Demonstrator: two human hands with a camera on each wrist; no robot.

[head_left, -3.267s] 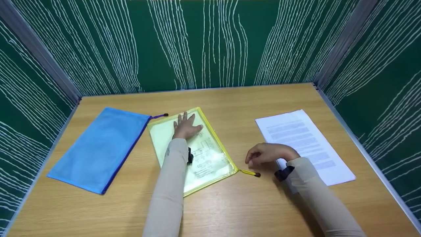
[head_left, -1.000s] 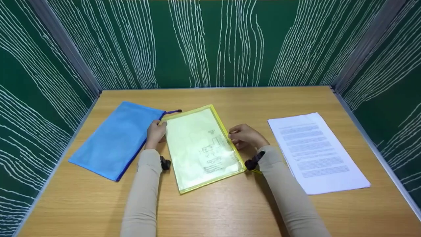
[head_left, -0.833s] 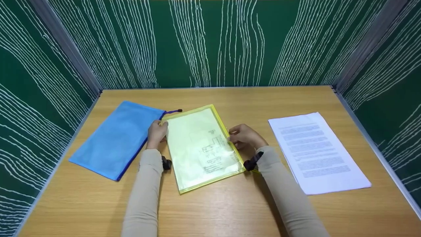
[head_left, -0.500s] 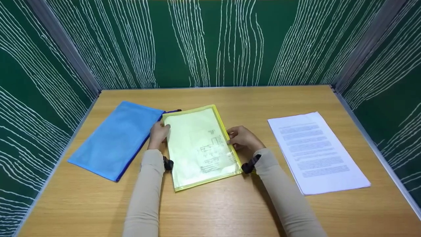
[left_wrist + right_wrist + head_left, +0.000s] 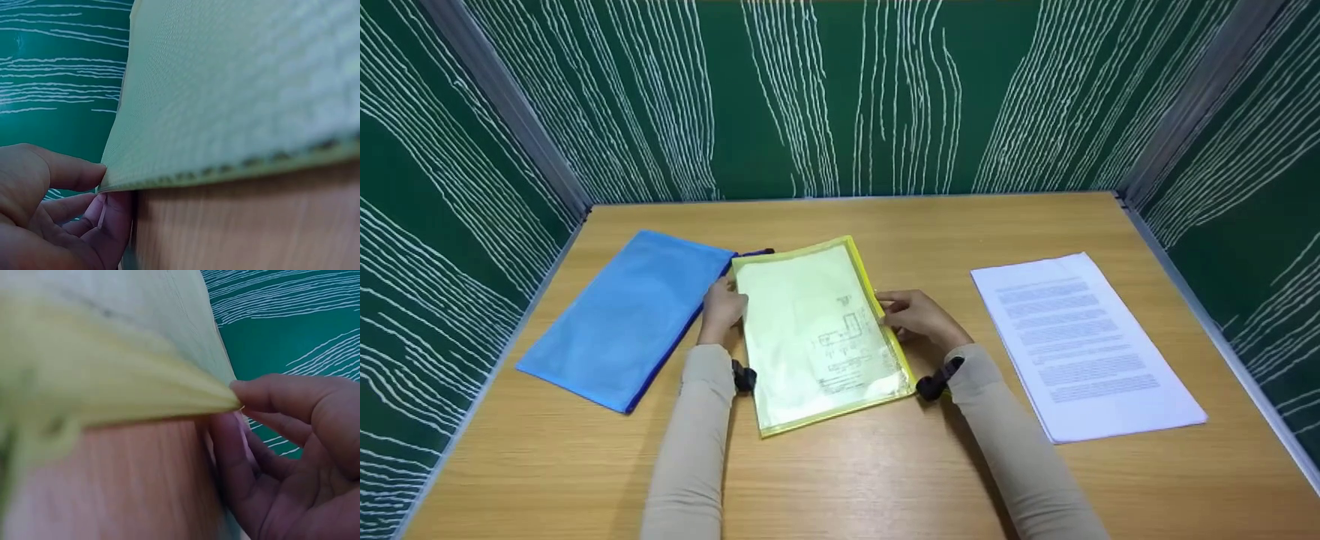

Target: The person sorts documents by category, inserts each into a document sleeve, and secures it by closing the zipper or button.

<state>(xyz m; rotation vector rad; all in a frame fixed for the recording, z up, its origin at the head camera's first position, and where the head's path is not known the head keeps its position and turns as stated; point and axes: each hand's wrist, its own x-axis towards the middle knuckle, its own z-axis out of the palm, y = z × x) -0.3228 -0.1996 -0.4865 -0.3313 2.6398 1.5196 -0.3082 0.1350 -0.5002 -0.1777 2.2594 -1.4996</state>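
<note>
We see the folder (image 5: 802, 322) at the middle of the table (image 5: 840, 480), yellow along its edges, with a printed sheet showing through its clear front. It sits slanted to the table's far edge, and the print shows toward the table's near right.

On the folder's side toward the table's left, the left hand (image 5: 724, 309) grips the edge; in the left wrist view we find the thumb on top and fingers beneath. On the side toward the table's right, the right hand (image 5: 921, 316) pinches the yellow edge between thumb and fingers. Both wrist views show us those held edges raised off the table; whether the rest of the folder touches it, we cannot tell.

On the table's left part we see a blue pouch (image 5: 626, 322), lying flat, its dark zip pull (image 5: 757, 253) pointing toward the table's middle, right by the folder's far corner. On the table's right part lie papers (image 5: 1087, 349), a printed page uppermost, well apart from the pouch. Green walls (image 5: 840, 97) with white wavy lines stand along the table's far edge and both sides.
</note>
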